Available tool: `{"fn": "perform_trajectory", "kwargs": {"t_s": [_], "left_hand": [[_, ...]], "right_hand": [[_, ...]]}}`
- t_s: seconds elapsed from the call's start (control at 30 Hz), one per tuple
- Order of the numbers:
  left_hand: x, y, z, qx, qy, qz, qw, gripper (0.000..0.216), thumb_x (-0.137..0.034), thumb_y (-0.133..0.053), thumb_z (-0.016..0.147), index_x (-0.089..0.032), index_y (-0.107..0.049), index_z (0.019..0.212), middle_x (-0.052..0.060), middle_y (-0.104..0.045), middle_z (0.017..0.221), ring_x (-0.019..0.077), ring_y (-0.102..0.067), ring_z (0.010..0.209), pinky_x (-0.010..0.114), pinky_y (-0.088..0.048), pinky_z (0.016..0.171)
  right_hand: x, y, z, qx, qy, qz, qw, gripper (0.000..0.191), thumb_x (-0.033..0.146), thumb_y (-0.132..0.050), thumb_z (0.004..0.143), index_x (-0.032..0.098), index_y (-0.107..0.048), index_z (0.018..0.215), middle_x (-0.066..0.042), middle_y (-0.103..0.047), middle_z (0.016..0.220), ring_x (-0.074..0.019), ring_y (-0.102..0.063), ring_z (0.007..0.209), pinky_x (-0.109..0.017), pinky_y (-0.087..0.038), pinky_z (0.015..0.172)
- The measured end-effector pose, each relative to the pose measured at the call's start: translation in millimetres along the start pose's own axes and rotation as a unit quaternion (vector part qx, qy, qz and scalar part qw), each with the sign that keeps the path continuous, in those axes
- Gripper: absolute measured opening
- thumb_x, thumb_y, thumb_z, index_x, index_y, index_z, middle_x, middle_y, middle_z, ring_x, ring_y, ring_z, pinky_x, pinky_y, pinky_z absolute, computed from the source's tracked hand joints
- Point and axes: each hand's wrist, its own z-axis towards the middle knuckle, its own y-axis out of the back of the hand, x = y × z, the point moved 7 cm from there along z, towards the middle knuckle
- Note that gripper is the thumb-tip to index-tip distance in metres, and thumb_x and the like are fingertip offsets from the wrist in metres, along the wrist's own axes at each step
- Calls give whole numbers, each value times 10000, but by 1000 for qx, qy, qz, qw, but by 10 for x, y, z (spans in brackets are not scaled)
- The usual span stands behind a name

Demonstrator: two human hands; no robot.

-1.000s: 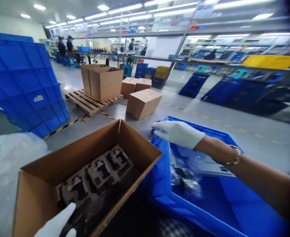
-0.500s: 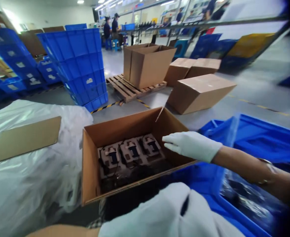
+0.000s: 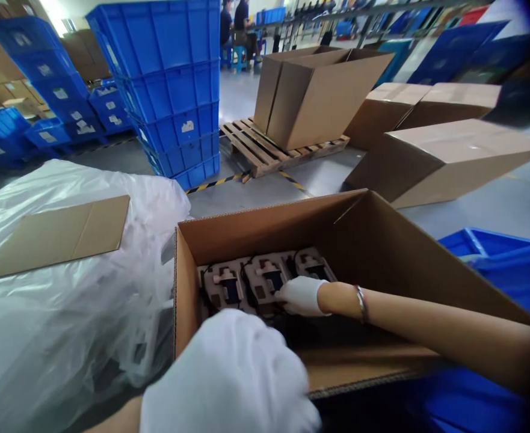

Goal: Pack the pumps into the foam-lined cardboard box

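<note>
My right hand (image 3: 303, 296), in a white glove, is down inside an open cardboard box (image 3: 395, 252). Its fingers are bent together at the front of the middle device (image 3: 272, 278), and their tips are partly hidden. Several small blue devices with white fittings and black cords, one of them a blue device (image 3: 231, 288) at the left, sit in a light moulded tray (image 3: 215, 300). My left hand (image 3: 228, 379), also gloved in white, is close to the camera over the box's near left side. Its back faces me; the fingers are blurred and turned out of sight.
White plastic sheeting (image 3: 88, 300) bulges at the left with a flat cardboard piece (image 3: 61, 234) on it. Stacked blue crates (image 3: 169, 90), a wooden pallet (image 3: 265, 147) with open cartons (image 3: 328, 96) and a closed carton (image 3: 472, 144) stand beyond. Another blue crate (image 3: 503, 270) is at right.
My right hand has gone from above the box's right side down into it, reaching the devices. My left hand has moved left and up over the near edge. The view has shifted closer.
</note>
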Motion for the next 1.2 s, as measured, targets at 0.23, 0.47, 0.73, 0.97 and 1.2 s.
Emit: {"fn": "perform_trajectory", "kwargs": {"t_s": [0.23,0.47,0.73,0.97,1.2], "left_hand": [[766,-740,-269,221,207,44,952,218,-337,-465,951,-181,-616,938,77,-657,879,272,-624,813,420,-495,715],[696,-675,-236,111,211,-26,971,245,-370,-457,959,-244,-595,1118,39,-658,961,262,-616,851,431,-501,742],[677,-637,-212,73,181,-16,981,247,-345,-497,937,-216,-609,1117,49,-672,948,270,-630,803,432,-515,674],[687,-608,-215,67,181,-34,981,258,-324,-494,935,-221,-614,1140,54,-686,975,288,-650,810,466,-544,643],[683,-582,-184,44,169,-40,984,273,-326,-520,916,-207,-613,1143,63,-696,986,280,-661,794,431,-546,594]], "right_hand": [[-199,-426,317,14,-2,51,999,480,302,-601,791,242,-632,1266,-134,-728,1053,-347,-689,961,-377,-490,720],[-270,-708,599,6,-21,89,996,397,298,-591,789,215,-676,1168,-128,-722,1084,-334,-678,998,-355,-475,747],[-295,-676,356,-13,15,121,992,322,252,-580,791,239,-671,1100,-66,-739,1005,-273,-693,895,-302,-427,667],[-323,-697,308,-31,44,126,991,293,259,-592,794,254,-680,1073,-46,-734,984,-245,-687,873,-286,-423,665],[-295,-722,283,-63,80,123,987,238,261,-595,795,244,-689,1012,-35,-732,953,-214,-681,841,-268,-430,667]]}}
